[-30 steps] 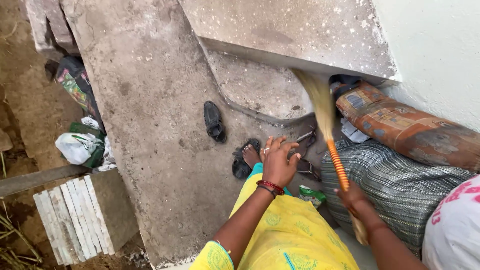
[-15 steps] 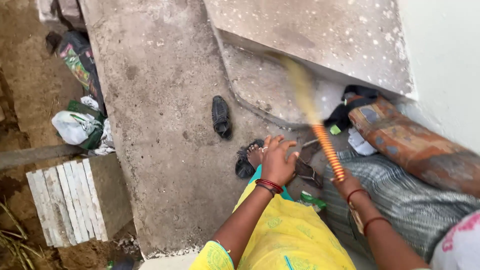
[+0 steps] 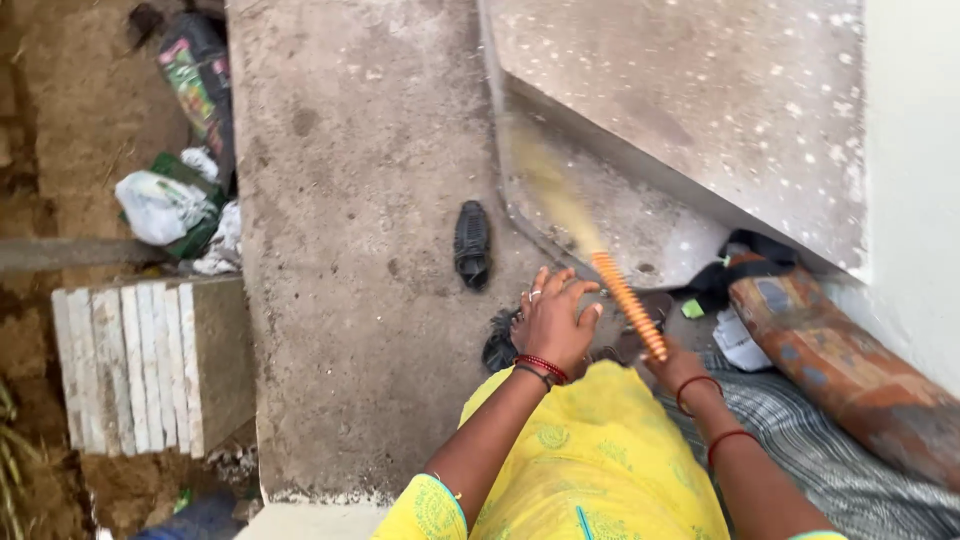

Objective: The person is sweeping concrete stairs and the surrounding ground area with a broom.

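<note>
A grass broom [image 3: 590, 245] with an orange-wound handle slants up and to the left from the right hand [image 3: 678, 368], which is closed around the lower end of that handle; its pale bristles are blurred and reach over the lower concrete step [image 3: 620, 210], just under the edge of the higher speckled step [image 3: 720, 90]. The left hand [image 3: 556, 322], with red bangles at the wrist, hangs just left of the handle with its fingers spread and holding nothing, above a foot in a dark sandal [image 3: 500, 345] and the yellow patterned garment [image 3: 590, 460]. A single black sandal [image 3: 471, 244] lies apart on the bare concrete slab [image 3: 350, 250]. To the right a rolled patterned mat [image 3: 850, 370] and a grey striped cloth bundle [image 3: 850, 480] lie against the white wall [image 3: 915, 150]. Well off to the left, a white plastic bag [image 3: 160, 205] and a stack of pale slabs [image 3: 130, 365] sit on bare earth.
</note>
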